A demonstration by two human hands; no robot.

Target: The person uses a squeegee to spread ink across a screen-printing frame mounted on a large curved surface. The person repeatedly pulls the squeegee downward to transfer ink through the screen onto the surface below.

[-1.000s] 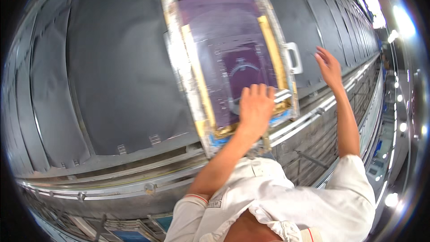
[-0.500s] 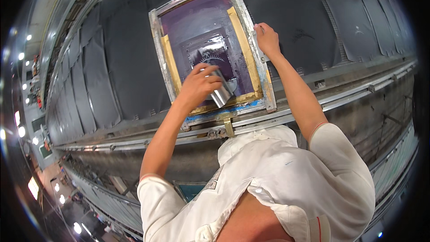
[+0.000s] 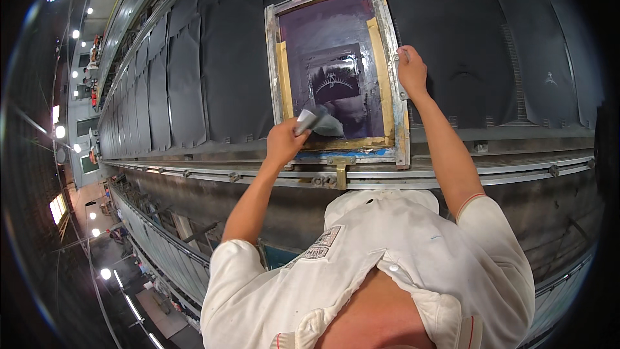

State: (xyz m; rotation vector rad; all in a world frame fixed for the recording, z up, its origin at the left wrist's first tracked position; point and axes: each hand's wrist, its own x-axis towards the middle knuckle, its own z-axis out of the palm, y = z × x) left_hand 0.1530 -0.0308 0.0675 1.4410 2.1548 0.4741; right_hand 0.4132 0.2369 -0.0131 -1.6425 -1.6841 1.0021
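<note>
A screen-printing frame (image 3: 398,110) lies on dark sheet material, with purple mesh (image 3: 316,22) inside its metal rails. Near the middle of the mesh shows a pale curved design with small spokes (image 3: 334,81). My left hand (image 3: 284,141) is closed around a silver metal squeegee (image 3: 310,118) over the lower left part of the mesh. The squeegee is tilted, and whether its blade touches the mesh I cannot tell. At the frame's right rail, my right hand (image 3: 413,72) grips the edge with curled fingers.
Dark sheets (image 3: 184,84) stretch along the long table on both sides, some with pale printed marks (image 3: 550,79). A metal rail (image 3: 258,178) runs along the near edge, where a brass-coloured bracket (image 3: 341,176) meets the frame. Yellow tape (image 3: 383,81) lines the frame's inner sides.
My left hand has turned the squeegee from lying lengthwise under the palm to tilted at the mesh's lower left. The right hand stays on the rail. The view has shifted.
</note>
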